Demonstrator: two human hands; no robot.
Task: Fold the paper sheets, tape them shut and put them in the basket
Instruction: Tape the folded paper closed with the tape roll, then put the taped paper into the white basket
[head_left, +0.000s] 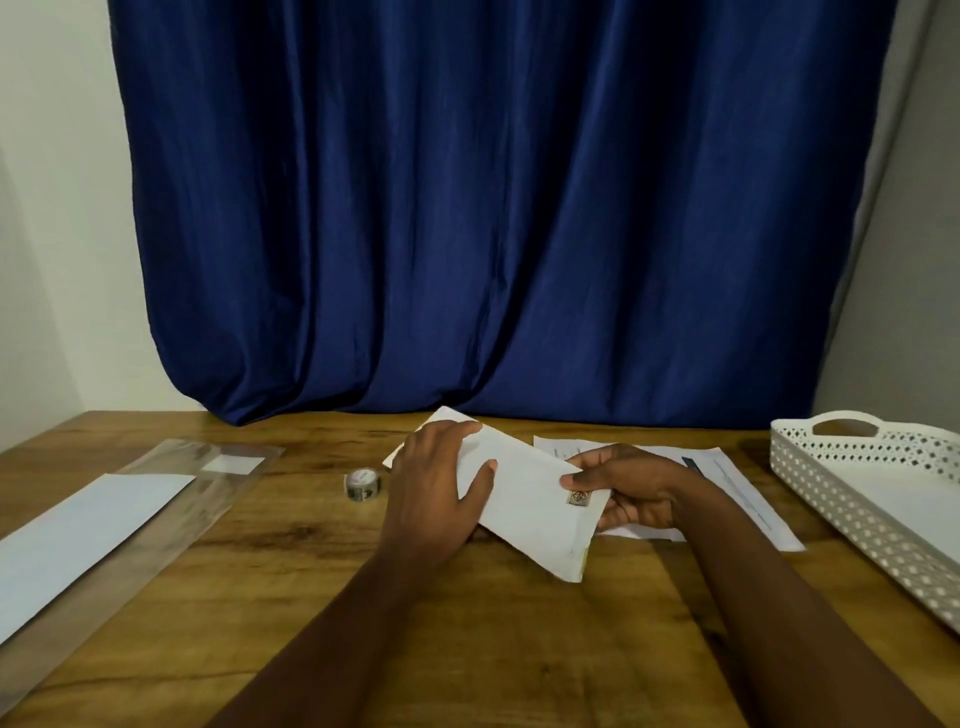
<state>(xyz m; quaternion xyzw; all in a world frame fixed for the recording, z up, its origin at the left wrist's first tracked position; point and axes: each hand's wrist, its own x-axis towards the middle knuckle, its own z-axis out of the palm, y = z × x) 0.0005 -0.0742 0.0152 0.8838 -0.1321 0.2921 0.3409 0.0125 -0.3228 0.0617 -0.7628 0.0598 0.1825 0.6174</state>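
Already taped: one folded white paper packet (524, 499), pinched by both hands.
Left hand (436, 488) and right hand (628, 491) grip it; white perforated plastic basket (852, 499) at the table's right edge awaits, more sheets (737, 493) remain.

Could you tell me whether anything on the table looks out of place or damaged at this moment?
Nothing stands out. Both hands hold the folded paper, sealed with a tape piece; the tape roll and basket look intact.

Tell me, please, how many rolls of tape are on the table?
1: the tape roll stands on the wooden table, just left of the left hand. Others may be hidden under papers.
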